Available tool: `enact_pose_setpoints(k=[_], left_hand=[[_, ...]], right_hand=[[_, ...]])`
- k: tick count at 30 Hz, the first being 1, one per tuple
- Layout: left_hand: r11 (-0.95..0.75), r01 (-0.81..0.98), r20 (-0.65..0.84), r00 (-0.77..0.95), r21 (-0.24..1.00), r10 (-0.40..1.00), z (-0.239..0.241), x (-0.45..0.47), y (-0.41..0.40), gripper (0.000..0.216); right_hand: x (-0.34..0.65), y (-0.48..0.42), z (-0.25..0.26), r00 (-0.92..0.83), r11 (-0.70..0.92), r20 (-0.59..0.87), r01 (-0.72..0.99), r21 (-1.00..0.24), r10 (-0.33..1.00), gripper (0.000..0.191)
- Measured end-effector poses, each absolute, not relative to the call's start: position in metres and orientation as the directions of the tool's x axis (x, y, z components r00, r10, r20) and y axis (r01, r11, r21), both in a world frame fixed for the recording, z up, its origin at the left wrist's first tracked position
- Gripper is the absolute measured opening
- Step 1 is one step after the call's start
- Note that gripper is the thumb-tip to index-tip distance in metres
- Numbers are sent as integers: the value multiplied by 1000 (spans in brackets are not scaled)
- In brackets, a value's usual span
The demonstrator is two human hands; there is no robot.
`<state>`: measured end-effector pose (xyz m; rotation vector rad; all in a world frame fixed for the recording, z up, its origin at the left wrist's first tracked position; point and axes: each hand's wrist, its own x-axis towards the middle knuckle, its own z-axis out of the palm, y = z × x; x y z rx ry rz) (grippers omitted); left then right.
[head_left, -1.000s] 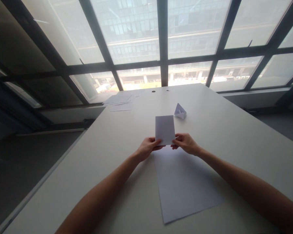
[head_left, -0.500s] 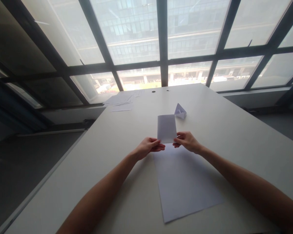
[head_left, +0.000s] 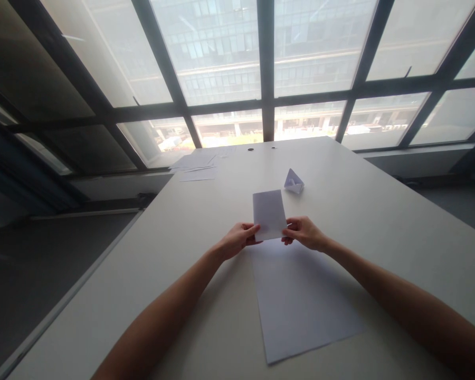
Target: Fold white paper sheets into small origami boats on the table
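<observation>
A folded piece of white paper (head_left: 268, 214) is held up over the table between both hands. My left hand (head_left: 239, 238) pinches its lower left edge, thumb on the near face and fingers behind. At the lower right edge, my right hand (head_left: 304, 232) grips it the same way, with its fingertips partly hidden behind the paper. Below the hands lies a larger flat white sheet (head_left: 304, 306), its far end under the held paper. Just beyond, to the right, stands a folded paper boat (head_left: 293, 181).
Several loose paper sheets (head_left: 198, 164) lie at the far left corner of the white table (head_left: 380, 221). A dark round hole (head_left: 250, 150) sits near the table's far edge. Large framed windows (head_left: 221, 47) rise behind the table.
The folded paper has tilted slightly anticlockwise and come a little lower and nearer. Both hands keep their hold and have barely moved.
</observation>
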<state>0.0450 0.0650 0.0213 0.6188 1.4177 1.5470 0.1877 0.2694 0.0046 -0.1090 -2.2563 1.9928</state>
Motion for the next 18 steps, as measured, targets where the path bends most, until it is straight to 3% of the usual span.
enact_pose_setpoints(k=[18], left_hand=[[-140,-298,-107,-678,944,727,12,35,70,47]], right_hand=[[191,264,-2,-1000,155,3,0,-988,17,31]])
